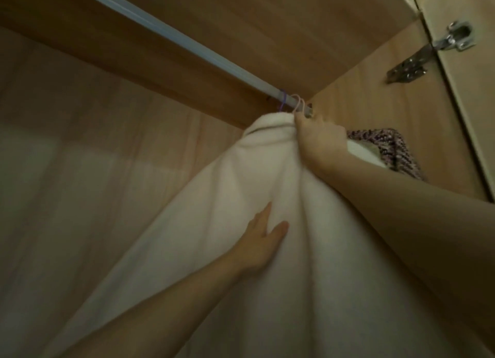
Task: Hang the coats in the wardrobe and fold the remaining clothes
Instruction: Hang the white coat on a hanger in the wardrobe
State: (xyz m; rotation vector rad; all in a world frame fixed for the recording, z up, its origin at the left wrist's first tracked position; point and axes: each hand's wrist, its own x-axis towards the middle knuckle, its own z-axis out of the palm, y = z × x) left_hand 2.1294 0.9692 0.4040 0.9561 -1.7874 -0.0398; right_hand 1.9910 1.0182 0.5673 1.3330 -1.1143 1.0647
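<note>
Under the wardrobe rail (pixel 171 33), a white coat (pixel 241 250) hangs from a pink hanger hook (pixel 297 103) near the right wall; the right hand (pixel 318 135) grips its top, the left hand (pixel 263 240) lies flat with straight fingers against its cloth, beside a speckled garment (pixel 388 149)

The white coat (pixel 267 250) covers its hanger below the rail (pixel 187 40), and its hem runs off the bottom edge. Right hand (pixel 318 135) fingertips are hidden behind its collar.

light wood panels (pixel 80 143), metal door hinge (pixel 431 52) upper right, dim light.
</note>
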